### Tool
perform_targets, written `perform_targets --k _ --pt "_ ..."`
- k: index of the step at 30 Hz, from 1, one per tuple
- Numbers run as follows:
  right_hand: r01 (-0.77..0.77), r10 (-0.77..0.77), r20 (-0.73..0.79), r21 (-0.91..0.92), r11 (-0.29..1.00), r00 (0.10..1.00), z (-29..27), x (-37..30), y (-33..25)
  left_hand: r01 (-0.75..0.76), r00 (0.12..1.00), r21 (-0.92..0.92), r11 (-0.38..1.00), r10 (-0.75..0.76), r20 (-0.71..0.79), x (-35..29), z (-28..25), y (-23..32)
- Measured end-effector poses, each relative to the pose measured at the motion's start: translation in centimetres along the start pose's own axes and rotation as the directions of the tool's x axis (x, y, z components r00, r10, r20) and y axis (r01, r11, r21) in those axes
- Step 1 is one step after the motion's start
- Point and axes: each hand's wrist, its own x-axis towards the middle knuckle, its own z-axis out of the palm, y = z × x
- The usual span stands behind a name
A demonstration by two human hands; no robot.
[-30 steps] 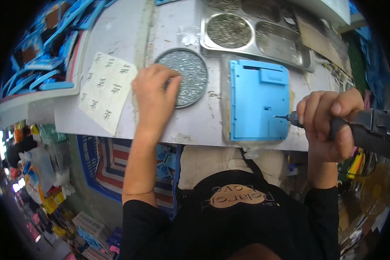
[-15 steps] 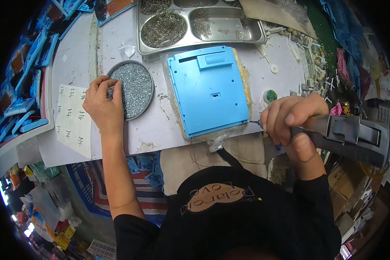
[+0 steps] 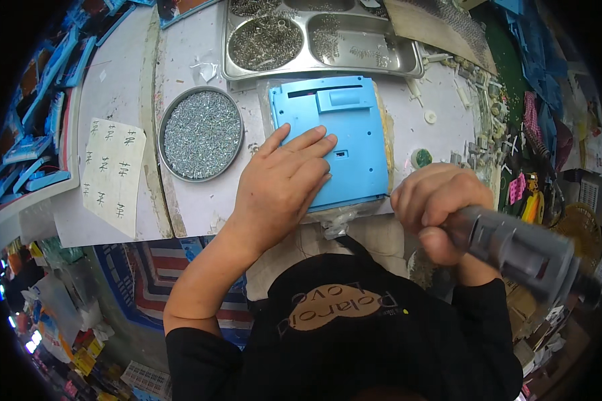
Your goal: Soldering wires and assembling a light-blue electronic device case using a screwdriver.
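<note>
A flat blue plastic casing [image 3: 344, 127] lies on the white workbench [image 3: 441, 93] in front of me, on a padded mat. My left hand [image 3: 281, 187] rests palm-down on its near left part, fingers spread. My right hand [image 3: 438, 207] grips a grey electric screwdriver [image 3: 522, 250] at the casing's near right corner; its tip is hidden behind my fingers. A round tin of small silver screws [image 3: 202, 134] sits to the left of the casing.
A steel compartment tray [image 3: 321, 37] with screws and small metal parts stands behind the casing. A paper sheet with handwritten marks [image 3: 112, 174] lies at the left. Blue parts are stacked at the far left [image 3: 40, 147]. Small loose parts crowd the right side [image 3: 488, 113].
My left hand left the screw tin and now lies flat on the blue casing. My right hand with the screwdriver moved in to the casing's near right corner.
</note>
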Motion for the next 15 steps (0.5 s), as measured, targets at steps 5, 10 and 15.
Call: perform_targets --k 5,10,15 --pt "-0.021 0.023 0.074 -0.025 0.999 0.997 -0.7 3.0 0.3 0.023 1.0 -0.024 0.999 -0.023 -0.008 0.0 0.0 0.1" --pt "-0.052 0.047 -0.033 -0.207 0.977 0.998 1.0 3.0 1.5 0.037 0.999 -0.059 0.998 -0.037 -0.005 0.2 0.1 0.0" --pt "-0.035 0.045 0.173 -0.059 0.998 0.984 -1.8 5.1 1.0 0.041 0.999 -0.052 0.998 -0.041 0.006 -0.3 -0.1 -0.1"
